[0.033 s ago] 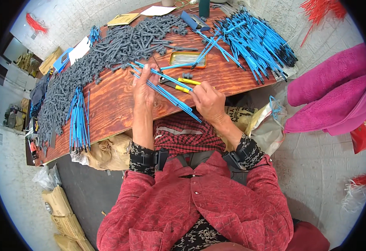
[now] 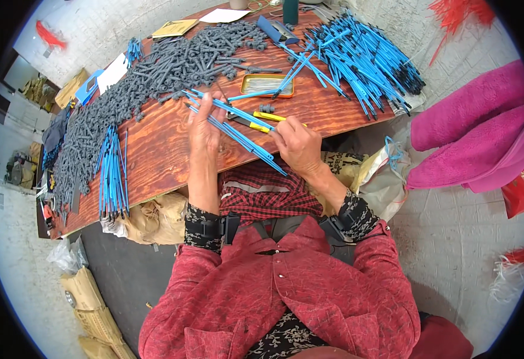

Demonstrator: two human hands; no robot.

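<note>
In the middle of my view, both hands are at thin blue rods above the wooden table's front part. My left hand (image 2: 204, 133) is closed round a bundle of blue rods (image 2: 245, 142) with dark tips, which slants down to the right. More blue rods (image 2: 238, 112) stretch from my left fingers to my right hand (image 2: 298, 143), whose fingers are closed on their right end. A thin dark pointed piece (image 2: 222, 91) sticks up by my left fingertips; what it belongs to is hidden. Behind the rods lie yellow-handled pliers (image 2: 267, 116), partly covered, and a small grey ribbed fitting (image 2: 266, 108).
A long heap of grey plastic fittings (image 2: 172, 66) covers the table's (image 2: 154, 149) far and left side. Blue rods are piled (image 2: 363, 60) at the right, with a smaller bunch (image 2: 113, 173) at the left edge. A yellow-rimmed tin (image 2: 268, 75) holds thin pins.
The rods between my hands have shifted slightly, and a second rod shows more clearly beside the upper one. Both hands keep nearly the same place and grip.
</note>
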